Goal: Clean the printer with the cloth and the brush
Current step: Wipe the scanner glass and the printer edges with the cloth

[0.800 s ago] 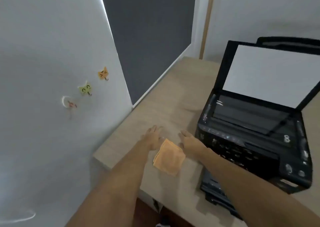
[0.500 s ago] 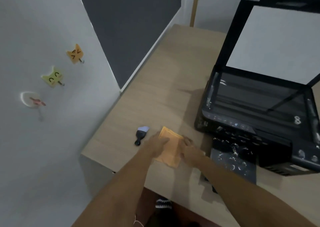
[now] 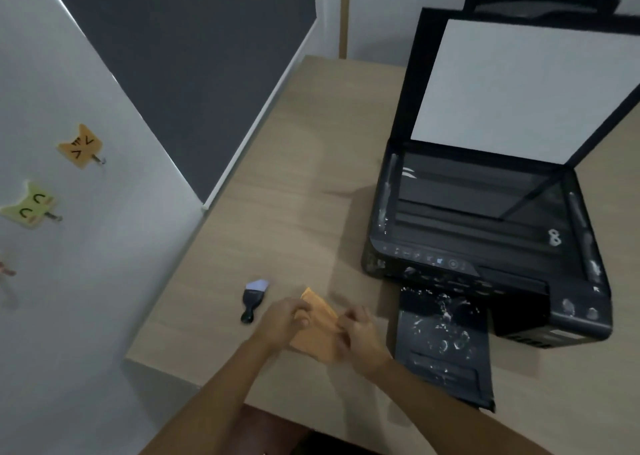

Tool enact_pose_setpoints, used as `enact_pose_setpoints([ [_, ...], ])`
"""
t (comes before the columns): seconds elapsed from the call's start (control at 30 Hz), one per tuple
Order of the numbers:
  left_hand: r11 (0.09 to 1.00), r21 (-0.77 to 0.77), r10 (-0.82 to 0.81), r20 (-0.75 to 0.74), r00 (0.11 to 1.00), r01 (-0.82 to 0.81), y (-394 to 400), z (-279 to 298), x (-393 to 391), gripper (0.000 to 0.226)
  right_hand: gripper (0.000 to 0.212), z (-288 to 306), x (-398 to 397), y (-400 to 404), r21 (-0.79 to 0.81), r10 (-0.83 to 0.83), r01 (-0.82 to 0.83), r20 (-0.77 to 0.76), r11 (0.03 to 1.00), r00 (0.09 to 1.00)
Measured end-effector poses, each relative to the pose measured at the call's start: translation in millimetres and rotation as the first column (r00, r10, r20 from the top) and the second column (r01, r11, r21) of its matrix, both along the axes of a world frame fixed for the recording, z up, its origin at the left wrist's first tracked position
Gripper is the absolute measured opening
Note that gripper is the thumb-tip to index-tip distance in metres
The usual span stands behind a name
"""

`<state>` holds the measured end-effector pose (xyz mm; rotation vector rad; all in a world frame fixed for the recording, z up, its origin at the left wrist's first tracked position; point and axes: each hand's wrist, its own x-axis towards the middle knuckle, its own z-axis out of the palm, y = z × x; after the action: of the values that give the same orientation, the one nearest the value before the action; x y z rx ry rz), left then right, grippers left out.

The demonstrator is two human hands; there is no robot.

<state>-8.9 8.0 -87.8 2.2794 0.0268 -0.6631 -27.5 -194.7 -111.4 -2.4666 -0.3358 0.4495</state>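
Both hands grip the orange cloth [image 3: 318, 330]; its lower edge is blurred.

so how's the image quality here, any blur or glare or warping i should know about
Head view: dim and flat overall; the right hand is smeared by motion blur, the left hand a little less, both on the orange cloth; the scanner glass mirrors the raised white lid; wide-angle warp slants the wall edges; the brush and the specks on the printer tray read clearly.

- The cloth [image 3: 317, 333] is partly covered by both hands
- Right hand [image 3: 360, 338] blurred, fingers indistinct
- Printer [image 3: 485, 232] lid cut off at the right edge
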Motion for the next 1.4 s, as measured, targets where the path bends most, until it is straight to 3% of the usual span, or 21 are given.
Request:
enact_pose_setpoints([
  [0.1, 0.984, -0.175, 0.029, -0.036, 0.999, -0.035, 8.4, 25.0, 5.3, 0.035, 0.035, 39.6, -7.6, -19.3, 0.303, -0.130, 0.145, -0.069, 0.942, 0.989],
  [0.2, 0.919, -0.387, 0.070, -0.039, 0.997, -0.080, -15.5, 65.4, 14.7, 0.047, 0.035, 95.0, -6.0, -34.0, 0.594, -0.261, 0.413, -0.328, 0.690, 0.908],
  [0.27, 0.858, -0.505, 0.090, -0.030, 0.995, -0.093, -39.5, 90.7, 26.4, 0.030, 0.038, 124.6, 5.5, -49.7, 0.669, -0.202, 0.453, -0.421, 0.589, 0.884],
  [0.33, 0.813, -0.569, 0.156, 0.006, 0.988, -0.125, -59.2, 110.4, 37.6, 0.014, 0.030, 150.8, 22.0, -68.9, 0.682, -0.157, 0.414, -0.408, 0.603, 0.900],
  [0.4, 0.787, -0.585, 0.295, 0.080, 0.952, -0.194, -73.4, 116.8, 47.9, 0.018, 0.017, 177.9, 45.3, -93.3, 0.657, -0.243, 0.422, -0.350, 0.625, 0.905],
  [0.47, 0.803, -0.534, 0.374, 0.107, 0.921, -0.264, -81.9, 116.7, 54.0, 0.035, 0.009, 201.1, 75.0, -115.7, 0.632, -0.381, 0.439, -0.235, 0.639, 0.894],
  [0.57, 0.881, -0.389, 0.312, 0.046, 0.949, -0.270, -96.1, 114.0, 56.1, 0.079, 0.004, 231.1, 126.8, -132.7, 0.499, -0.529, 0.422, 0.088, 0.757, 0.844],
  [0.7, 0.931, -0.320, 0.206, 0.057, 0.977, -0.177, -110.8, 106.0, 70.1, 0.105, 0.010, 238.7, 197.1, -114.2, 0.338, -0.469, 0.357, 0.354, 0.871, 0.809],
  [0.77, 0.933, -0.322, 0.196, 0.076, 0.978, -0.162, -113.9, 100.5, 78.9, 0.107, 0.021, 217.8, 225.6, -99.0, 0.221, -0.319, 0.256, 0.326, 0.941, 0.890],
  [0.87, 0.925, -0.368, 0.165, 0.159, 0.973, -0.097, -115.6, 88.8, 88.9, 0.095, 0.080, 174.8, 255.3, -80.0, -0.166, -0.133, 0.153, 0.124, 0.974, 0.983],
  [0.9, 0.921, -0.382, 0.159, 0.204, 0.966, -0.071, -116.9, 87.1, 89.5, 0.087, 0.088, 163.9, 261.4, -74.4, -0.229, -0.124, 0.147, 0.109, 0.962, 0.986],
  [1.13, 0.891, -0.443, 0.230, 0.244, 0.942, -0.103, -117.0, 82.1, 96.1, 0.074, 0.074, 123.4, 278.7, -55.4, -0.322, -0.131, 0.192, 0.200, 0.927, 0.971],
  [1.4, 0.918, -0.359, 0.246, 0.186, 0.951, -0.168, -114.5, 63.6, 101.9, 0.109, 0.081, 109.8, 243.0, -68.3, -0.385, 0.098, 0.000, 0.234, 0.923, 0.967],
])
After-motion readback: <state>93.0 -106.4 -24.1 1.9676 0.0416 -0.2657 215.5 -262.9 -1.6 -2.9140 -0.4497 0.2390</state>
